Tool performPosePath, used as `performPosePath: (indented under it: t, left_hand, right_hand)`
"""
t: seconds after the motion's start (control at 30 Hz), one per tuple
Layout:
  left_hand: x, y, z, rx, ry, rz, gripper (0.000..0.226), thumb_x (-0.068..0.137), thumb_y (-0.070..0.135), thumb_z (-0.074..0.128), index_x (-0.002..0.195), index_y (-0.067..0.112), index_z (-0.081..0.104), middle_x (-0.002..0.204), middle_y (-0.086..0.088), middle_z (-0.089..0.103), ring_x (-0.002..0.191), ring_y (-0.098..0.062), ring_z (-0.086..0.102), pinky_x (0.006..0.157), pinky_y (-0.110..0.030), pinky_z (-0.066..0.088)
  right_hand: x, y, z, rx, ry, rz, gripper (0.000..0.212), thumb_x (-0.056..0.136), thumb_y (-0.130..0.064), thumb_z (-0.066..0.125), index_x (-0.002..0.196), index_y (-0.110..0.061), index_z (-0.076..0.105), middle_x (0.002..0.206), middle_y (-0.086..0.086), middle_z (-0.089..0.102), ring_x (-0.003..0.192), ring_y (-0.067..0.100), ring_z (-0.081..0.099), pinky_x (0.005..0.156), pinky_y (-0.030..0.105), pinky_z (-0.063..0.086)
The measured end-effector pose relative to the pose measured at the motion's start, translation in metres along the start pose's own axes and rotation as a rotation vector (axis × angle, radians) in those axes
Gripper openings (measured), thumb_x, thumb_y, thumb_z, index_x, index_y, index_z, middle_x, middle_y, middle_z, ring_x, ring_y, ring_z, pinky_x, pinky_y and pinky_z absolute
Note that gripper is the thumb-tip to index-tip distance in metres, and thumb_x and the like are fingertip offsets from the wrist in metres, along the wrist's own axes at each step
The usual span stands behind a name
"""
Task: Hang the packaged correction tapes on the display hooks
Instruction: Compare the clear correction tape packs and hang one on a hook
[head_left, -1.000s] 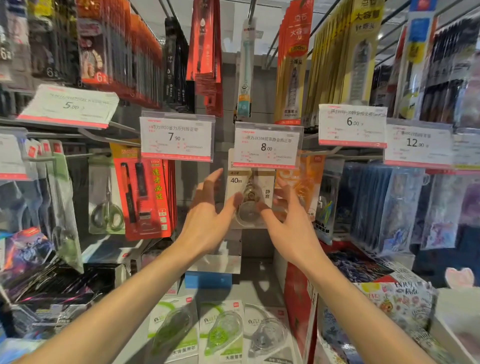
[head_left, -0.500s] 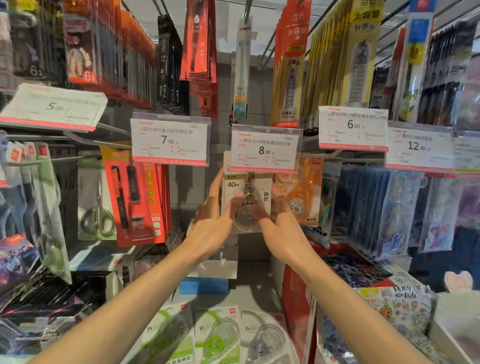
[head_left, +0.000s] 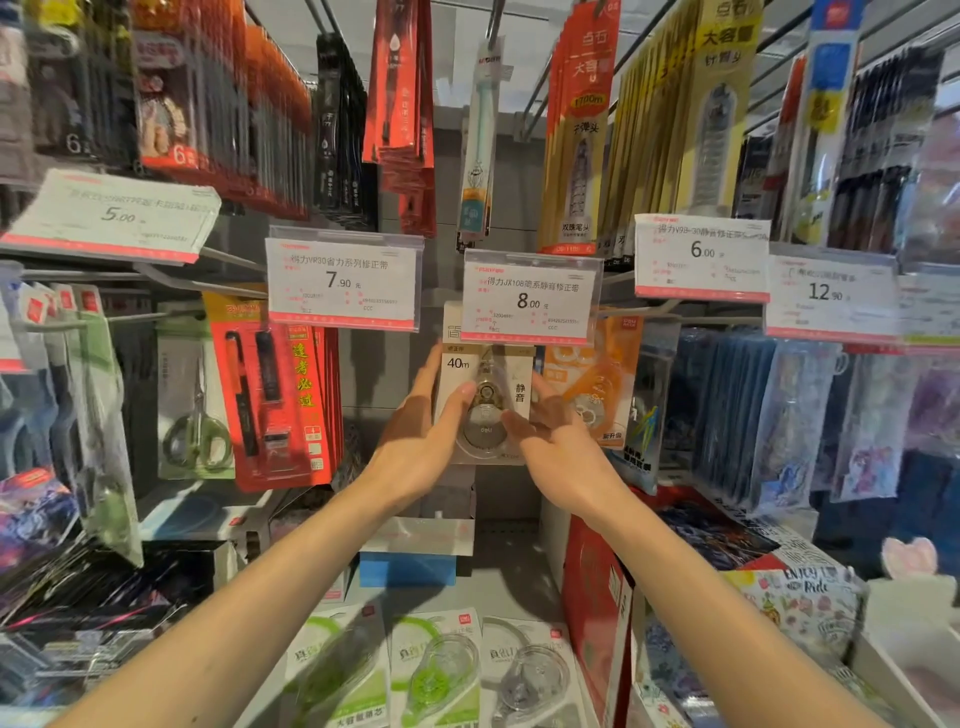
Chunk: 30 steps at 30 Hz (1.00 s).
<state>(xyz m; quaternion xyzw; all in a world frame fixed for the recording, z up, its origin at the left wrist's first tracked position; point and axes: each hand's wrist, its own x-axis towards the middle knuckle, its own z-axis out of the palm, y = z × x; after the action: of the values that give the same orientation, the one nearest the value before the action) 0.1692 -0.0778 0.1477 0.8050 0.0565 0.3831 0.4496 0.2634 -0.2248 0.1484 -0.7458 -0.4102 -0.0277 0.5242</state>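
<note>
A beige correction tape pack (head_left: 485, 402) marked 40m hangs upright just under the 8.00 price tag (head_left: 530, 299). My left hand (head_left: 415, 447) grips its left edge with the thumb on the front. My right hand (head_left: 556, 447) holds its right edge, fingers behind the card. The top of the pack and the hook it meets are hidden behind the price tag. Orange correction tape packs (head_left: 597, 395) hang just right of it.
Three green and clear correction tape packs (head_left: 441, 670) lie on the shelf below. Red pen packs (head_left: 275, 400) and scissors (head_left: 195, 415) hang to the left, blue packets (head_left: 737, 415) to the right. A red box (head_left: 597, 597) stands at lower right.
Both hands have lifted the beige pack up and further in, so its top now sits behind the 8.00 tag. The camera has moved a little closer.
</note>
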Motion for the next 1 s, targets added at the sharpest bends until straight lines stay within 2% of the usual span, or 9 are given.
performPosePath:
  t: [0.07, 0.13, 0.2, 0.3, 0.37, 0.5, 0.7, 0.83, 1.0]
  left_hand:
    - [-0.004, 0.002, -0.004, 0.035, -0.003, -0.008, 0.065, 0.101, 0.061, 0.042, 0.158, 0.050, 0.013, 0.140, 0.028, 0.038, 0.124, -0.002, 0.046, 0.094, -0.018, 0.038]
    - [-0.009, 0.004, -0.008, 0.070, 0.001, -0.010, 0.063, 0.101, 0.059, 0.044, 0.157, 0.048, 0.018, 0.131, 0.023, 0.045, 0.107, 0.007, 0.058, 0.077, -0.003, 0.044]
    - [-0.014, 0.006, -0.013, 0.076, 0.022, -0.009, 0.059, 0.102, 0.055, 0.047, 0.157, 0.044, 0.025, 0.125, 0.026, 0.047, 0.091, 0.021, 0.053, 0.063, 0.002, 0.041]
    - [-0.023, 0.007, -0.020, 0.088, 0.073, 0.015, 0.048, 0.102, 0.045, 0.054, 0.148, 0.036, 0.042, 0.123, 0.024, 0.056, 0.095, 0.018, 0.055, 0.069, 0.002, 0.039]
    - [-0.031, 0.011, -0.024, 0.047, 0.114, 0.019, 0.035, 0.101, 0.036, 0.059, 0.136, 0.032, 0.052, 0.117, 0.024, 0.062, 0.092, 0.021, 0.061, 0.070, 0.002, 0.044]
    - [-0.054, 0.023, -0.023, -0.065, 0.185, -0.004, 0.017, 0.099, 0.025, 0.065, 0.115, 0.027, 0.063, 0.109, 0.009, 0.071, 0.094, -0.002, 0.071, 0.084, -0.025, 0.058]
    - [-0.098, 0.041, -0.008, -0.189, 0.220, 0.012, 0.010, 0.097, 0.014, 0.068, 0.106, 0.020, 0.068, 0.093, -0.004, 0.076, 0.072, -0.007, 0.073, 0.062, -0.014, 0.054]
    - [-0.125, 0.041, -0.001, -0.213, 0.200, -0.041, 0.011, 0.097, 0.009, 0.066, 0.104, 0.017, 0.068, 0.089, -0.004, 0.077, 0.068, -0.017, 0.072, 0.065, -0.025, 0.059]
    - [-0.148, 0.030, -0.010, -0.183, 0.166, -0.101, 0.013, 0.098, 0.008, 0.065, 0.106, 0.017, 0.067, 0.088, -0.003, 0.078, 0.069, -0.017, 0.073, 0.065, -0.030, 0.061]
  right_hand:
    - [-0.004, -0.001, -0.005, -0.011, -0.032, 0.023, 0.063, 0.103, -0.040, 0.056, 0.157, -0.039, 0.025, 0.140, -0.017, 0.051, 0.099, -0.019, 0.052, 0.089, 0.013, 0.041]
    - [-0.011, -0.003, -0.011, -0.034, -0.054, 0.034, 0.063, 0.101, -0.040, 0.058, 0.157, -0.034, 0.029, 0.141, -0.017, 0.053, 0.103, -0.016, 0.052, 0.081, 0.005, 0.039]
    - [-0.020, -0.005, -0.020, -0.057, -0.049, 0.015, 0.059, 0.101, -0.036, 0.058, 0.154, -0.030, 0.036, 0.143, -0.015, 0.056, 0.110, -0.009, 0.056, 0.078, 0.000, 0.040]
    - [-0.035, -0.010, -0.034, -0.004, -0.001, -0.009, 0.047, 0.101, -0.033, 0.060, 0.145, -0.023, 0.049, 0.129, -0.009, 0.069, 0.113, 0.004, 0.066, 0.096, 0.021, 0.053]
    - [-0.048, -0.012, -0.041, 0.060, 0.038, 0.007, 0.040, 0.101, -0.034, 0.062, 0.138, -0.021, 0.056, 0.116, -0.007, 0.072, 0.105, 0.008, 0.071, 0.095, 0.030, 0.058]
    - [-0.079, -0.017, -0.056, 0.196, 0.072, 0.038, 0.017, 0.100, -0.030, 0.064, 0.116, -0.025, 0.065, 0.096, 0.004, 0.077, 0.079, 0.007, 0.075, 0.068, 0.020, 0.059]
    - [-0.120, -0.014, -0.070, 0.314, 0.109, 0.022, 0.011, 0.100, -0.018, 0.063, 0.110, -0.016, 0.069, 0.079, 0.012, 0.075, 0.062, 0.009, 0.067, 0.057, 0.014, 0.050]
    - [-0.138, -0.003, -0.072, 0.371, 0.064, 0.045, 0.012, 0.100, -0.020, 0.064, 0.110, -0.016, 0.069, 0.078, 0.011, 0.075, 0.061, 0.010, 0.066, 0.056, 0.015, 0.049]
    - [-0.150, 0.009, -0.066, 0.339, 0.039, 0.052, 0.012, 0.099, -0.024, 0.065, 0.110, -0.021, 0.070, 0.077, 0.003, 0.076, 0.060, 0.013, 0.066, 0.053, 0.015, 0.048]
